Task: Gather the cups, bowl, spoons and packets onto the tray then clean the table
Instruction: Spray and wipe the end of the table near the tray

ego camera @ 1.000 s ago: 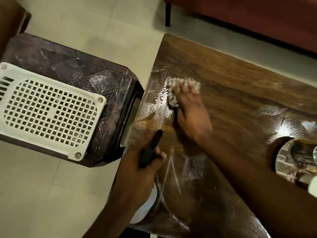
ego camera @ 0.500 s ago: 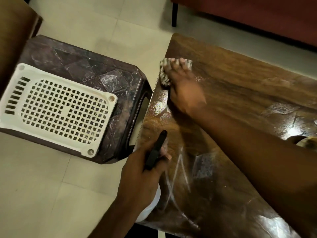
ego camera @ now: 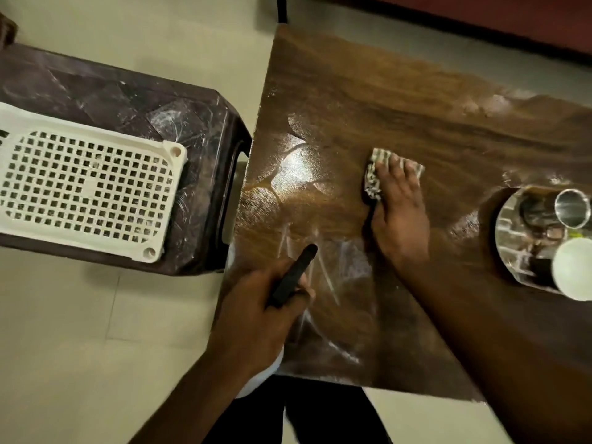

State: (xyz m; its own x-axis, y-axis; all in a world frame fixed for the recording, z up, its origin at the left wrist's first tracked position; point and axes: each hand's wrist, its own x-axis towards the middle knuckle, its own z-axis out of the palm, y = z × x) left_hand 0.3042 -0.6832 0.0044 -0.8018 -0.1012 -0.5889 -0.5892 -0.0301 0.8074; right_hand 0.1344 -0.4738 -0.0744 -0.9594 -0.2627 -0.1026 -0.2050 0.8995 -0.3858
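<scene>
A home living room: wooden coffee table (ego camera: 400,100), tiled floor (ego camera: 96,347), plastic stool (ego camera: 134,100).

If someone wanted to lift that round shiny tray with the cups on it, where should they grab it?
Probably by the rim of the tray, with one hand on each of two opposite sides, coming in low along the table. It is round and shallow with no handle showing, and a steel cup and a white cup stand on it, so keeping it level matters. Its right part is cut off from view.
</scene>
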